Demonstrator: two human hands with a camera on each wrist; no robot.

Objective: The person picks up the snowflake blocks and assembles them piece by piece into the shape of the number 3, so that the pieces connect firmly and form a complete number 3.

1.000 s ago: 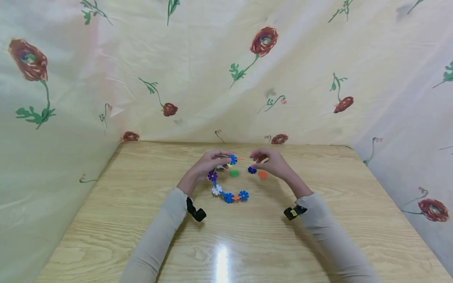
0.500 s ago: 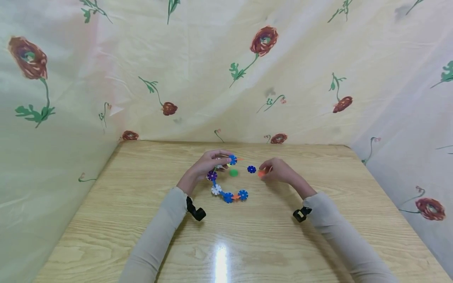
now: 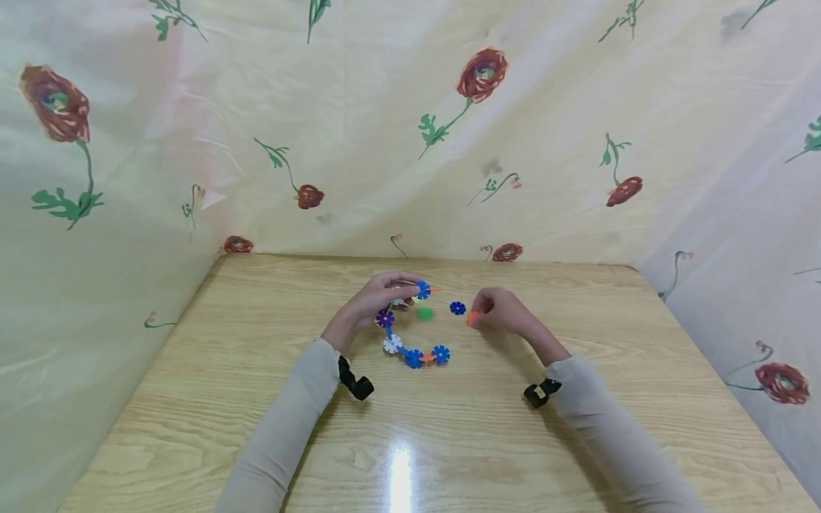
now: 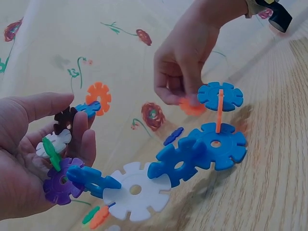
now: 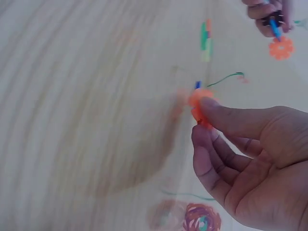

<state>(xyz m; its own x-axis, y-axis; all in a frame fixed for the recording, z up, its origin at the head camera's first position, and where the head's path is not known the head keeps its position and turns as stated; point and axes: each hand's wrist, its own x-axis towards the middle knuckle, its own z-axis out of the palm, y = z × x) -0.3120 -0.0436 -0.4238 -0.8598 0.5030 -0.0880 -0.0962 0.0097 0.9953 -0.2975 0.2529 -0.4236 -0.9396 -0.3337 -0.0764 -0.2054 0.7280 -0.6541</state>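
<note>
My left hand (image 3: pixel 378 296) holds one end of a curved chain of notched plastic snowflake discs, thumb and fingers around a dark disc (image 4: pixel 64 119) and a blue one. From there the chain hangs and curls toward me through a purple disc (image 4: pixel 62 182) and a white disc (image 4: pixel 137 193) to a blue disc (image 3: pixel 440 354). An orange disc (image 4: pixel 99 98) sticks out at the held end. Across from it, my right hand (image 3: pixel 503 311) pinches a loose orange disc (image 5: pixel 201 106) between thumb and forefinger, close over the table.
A dark blue disc (image 3: pixel 457 308) lies on the wooden table (image 3: pixel 256 427) just left of my right hand. Nearer the chain lies a green disc (image 3: pixel 425 313), with more small pieces around it. Flowered cloth (image 3: pixel 365 142) rises behind the table and along both sides.
My right hand has moved right, from above the dark blue disc to the loose orange disc, and now pinches it. The left hand and chain stay in place.
</note>
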